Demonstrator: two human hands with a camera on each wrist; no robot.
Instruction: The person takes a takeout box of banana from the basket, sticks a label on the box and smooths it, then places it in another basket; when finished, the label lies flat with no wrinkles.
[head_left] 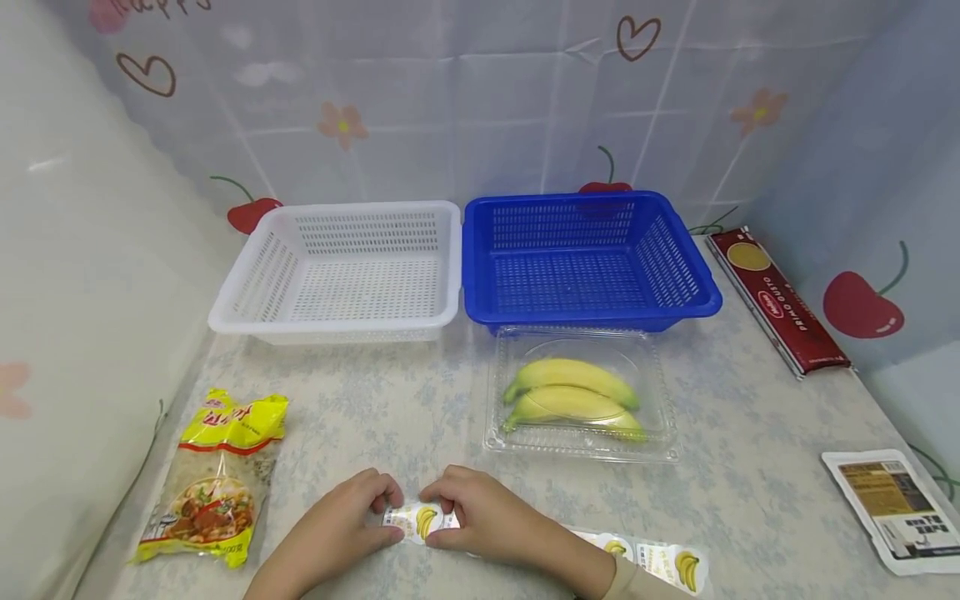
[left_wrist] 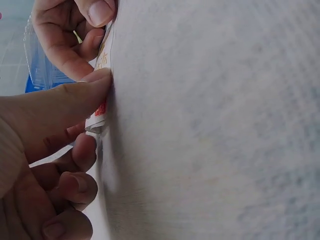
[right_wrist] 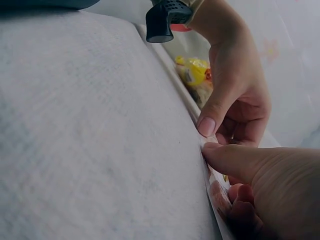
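A strip of banana stickers lies low at the front of the table, printed with yellow bananas. My left hand pinches its left end between thumb and fingers; in the left wrist view that end looks folded or curled over. Close beside it, my right hand pinches the same strip with thumb and index finger. Part of the strip is hidden under the right hand and forearm, and more stickers show to their right. Behind the hands sits a clear plastic box, closed over two bananas.
At the back, a white basket and a blue basket stand side by side. A yellow food bag lies at left. On the right are a red pasta packet and a white-edged flat pack.
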